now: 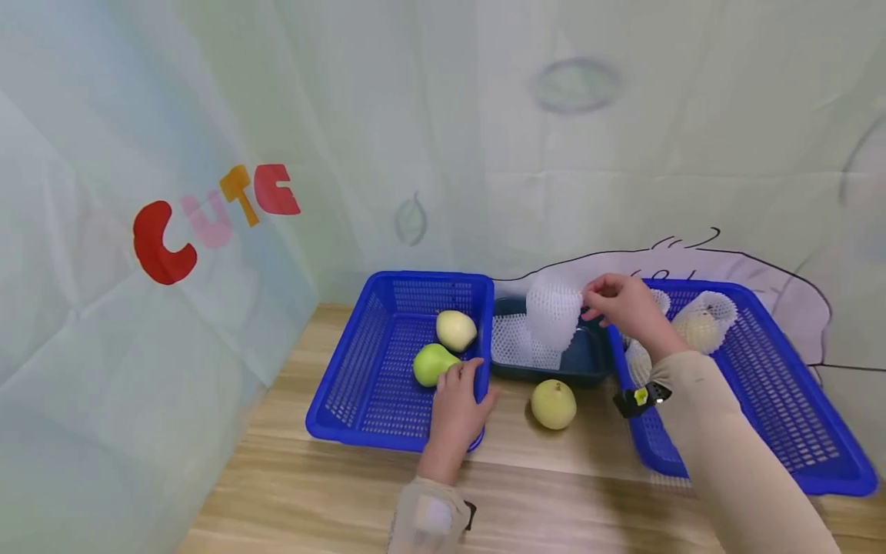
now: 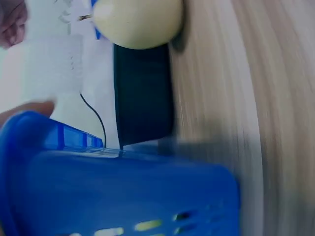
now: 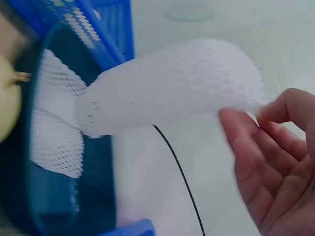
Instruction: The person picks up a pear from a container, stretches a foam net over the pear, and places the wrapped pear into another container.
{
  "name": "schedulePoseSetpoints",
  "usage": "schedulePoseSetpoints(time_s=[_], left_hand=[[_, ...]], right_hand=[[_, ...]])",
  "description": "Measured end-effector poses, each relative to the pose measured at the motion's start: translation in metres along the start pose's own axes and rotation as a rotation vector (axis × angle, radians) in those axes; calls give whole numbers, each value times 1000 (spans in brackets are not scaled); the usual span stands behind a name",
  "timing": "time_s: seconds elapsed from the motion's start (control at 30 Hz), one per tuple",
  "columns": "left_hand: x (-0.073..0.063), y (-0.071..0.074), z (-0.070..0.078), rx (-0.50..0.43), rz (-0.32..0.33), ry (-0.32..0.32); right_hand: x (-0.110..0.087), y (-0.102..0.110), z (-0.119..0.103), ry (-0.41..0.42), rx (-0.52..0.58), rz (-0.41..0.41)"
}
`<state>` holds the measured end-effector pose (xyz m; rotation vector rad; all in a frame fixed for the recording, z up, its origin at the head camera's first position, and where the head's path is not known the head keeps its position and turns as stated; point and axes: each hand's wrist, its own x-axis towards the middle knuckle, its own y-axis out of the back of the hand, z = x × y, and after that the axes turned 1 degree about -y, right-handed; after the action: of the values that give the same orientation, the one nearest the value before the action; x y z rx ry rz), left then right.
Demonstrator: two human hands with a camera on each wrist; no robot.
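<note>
Thumb and fingers of my right hand [image 1: 626, 308] pinch the end of a white foam net sleeve [image 1: 554, 315], which hangs over a dark teal tray [image 1: 588, 352]. Another flattened foam net [image 3: 56, 123] lies in that tray. Across the right rim of the left blue basket [image 1: 339, 362] lies my left hand [image 1: 457, 415], fingertips right at a green pear [image 1: 431, 365] and the thumb toward the outer side. Behind the green pear, a pale yellow pear [image 1: 456, 331] sits in the same basket. One yellowish round pear [image 1: 554, 405] stands on the table in front of the tray.
A second blue basket [image 1: 817, 438] stands on the right, with several net-wrapped pears [image 1: 699, 327] at its near-left and back parts. The wooden table [image 1: 277, 492] meets a printed cloth backdrop [image 1: 415, 138] behind the baskets and on the left.
</note>
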<state>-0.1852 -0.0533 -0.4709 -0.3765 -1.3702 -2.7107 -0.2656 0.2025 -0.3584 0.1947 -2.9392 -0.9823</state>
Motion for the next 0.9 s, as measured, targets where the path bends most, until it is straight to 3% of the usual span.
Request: schedulePoseSetpoints(time_s=[0.07, 0.13, 0.2, 0.27, 0.37, 0.43, 0.57, 0.67, 0.8, 0.9], left_hand=[[-1, 3, 7, -16, 93, -61], [1, 5, 17, -144, 110, -98], [5, 8, 28, -348, 48, -97], [10, 13, 39, -592, -70, -39], [19, 15, 46, -862, -196, 23], [23, 17, 50, -961, -253, 33], [25, 20, 53, -963, -282, -16], [21, 30, 63, -912, -257, -55], [18, 31, 66, -862, -254, -71], [19, 22, 61, -857, -307, -66]], right_hand=[[-10, -9, 2, -5, 97, 24], [-18, -17, 3, -4, 236, 29], [-26, -23, 5, 11, 361, 23], [-32, -28, 8, 46, 447, 6], [-41, -35, 13, 131, 469, -45], [-46, -40, 16, 185, 443, -83], [-53, -48, 17, 278, 349, -136], [-55, -53, 16, 334, 232, -142], [-57, -59, 12, 353, 109, -144], [-57, -62, 9, 353, 59, -122]])
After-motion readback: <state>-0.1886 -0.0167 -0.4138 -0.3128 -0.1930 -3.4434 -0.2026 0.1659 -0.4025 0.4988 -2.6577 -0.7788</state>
